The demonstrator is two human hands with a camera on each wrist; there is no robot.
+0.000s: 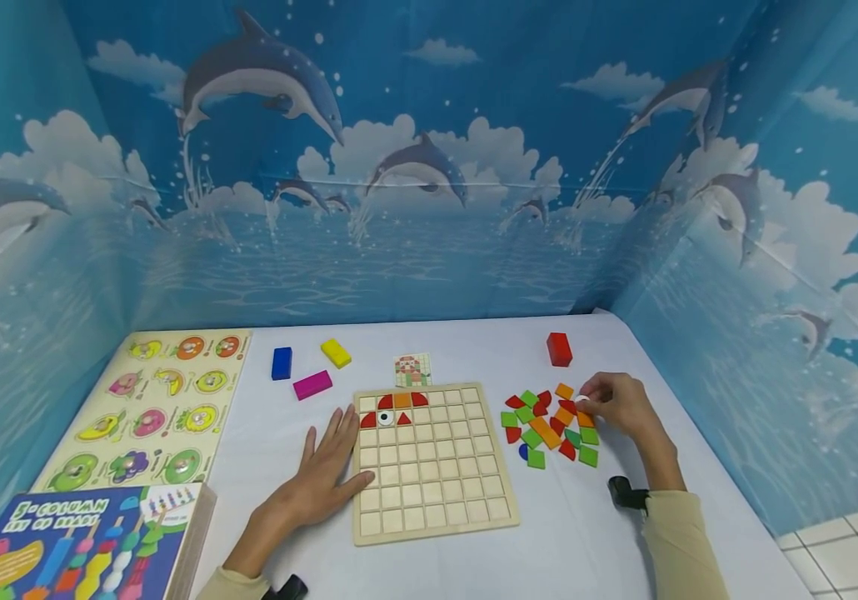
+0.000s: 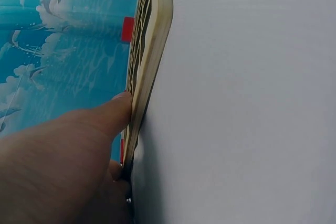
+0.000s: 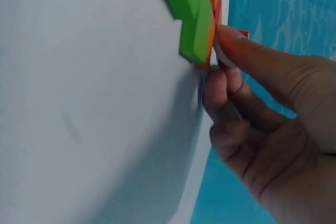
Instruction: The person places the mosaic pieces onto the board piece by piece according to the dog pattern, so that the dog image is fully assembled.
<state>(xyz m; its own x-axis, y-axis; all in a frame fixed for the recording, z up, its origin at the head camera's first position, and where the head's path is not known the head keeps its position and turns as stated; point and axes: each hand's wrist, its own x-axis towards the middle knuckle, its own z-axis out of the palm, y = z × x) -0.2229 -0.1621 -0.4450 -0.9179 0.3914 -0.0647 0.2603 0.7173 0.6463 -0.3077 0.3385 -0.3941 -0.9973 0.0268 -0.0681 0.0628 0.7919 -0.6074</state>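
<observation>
Your right hand [image 1: 619, 406] pinches a small white piece [image 1: 582, 399] at the upper right edge of the coloured tile pile [image 1: 549, 427], right of centre. Your left hand [image 1: 327, 473] lies flat, fingers straight, against the grid board [image 1: 432, 492]. A careless lift could scatter neighbouring tiles. The red block [image 1: 559, 349] stands just above.

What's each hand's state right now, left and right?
Left hand: open, flat on the table, thumb against the wooden grid board.
Right hand: fingers curled, pinching a small white piece at the loose pile.

Left hand [image 2: 63, 166] thumb presses the wooden board [image 2: 149, 61] edge
</observation>
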